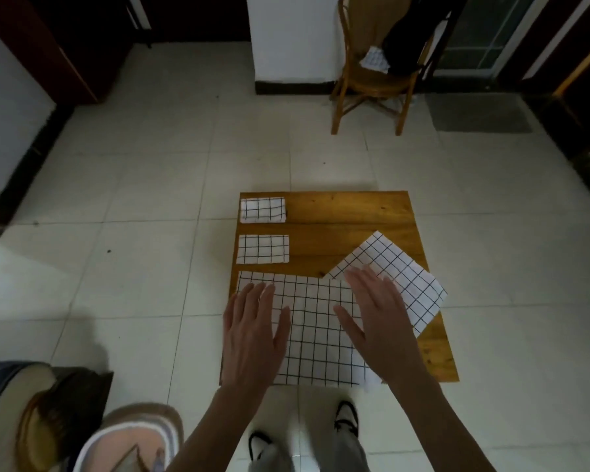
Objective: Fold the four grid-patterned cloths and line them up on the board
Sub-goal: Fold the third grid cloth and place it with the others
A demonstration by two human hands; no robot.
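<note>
A wooden board (355,212) lies on the tiled floor. Two folded grid cloths sit along its left edge: one at the far corner (263,209), one just nearer (262,249). A large grid cloth (315,327) lies spread flat over the board's near half. My left hand (252,338) rests flat on its left side, fingers straight. My right hand (378,325) lies flat on its right side. Another unfolded grid cloth (399,270) lies turned at an angle on the board's right side, its near-left corner under my right hand's fingers.
A wooden chair (372,83) with dark clothing and a small patterned cloth stands beyond the board. A grey mat (477,112) lies at the far right. Cushions and a stool (65,420) sit near left. My feet (346,415) are just below the board.
</note>
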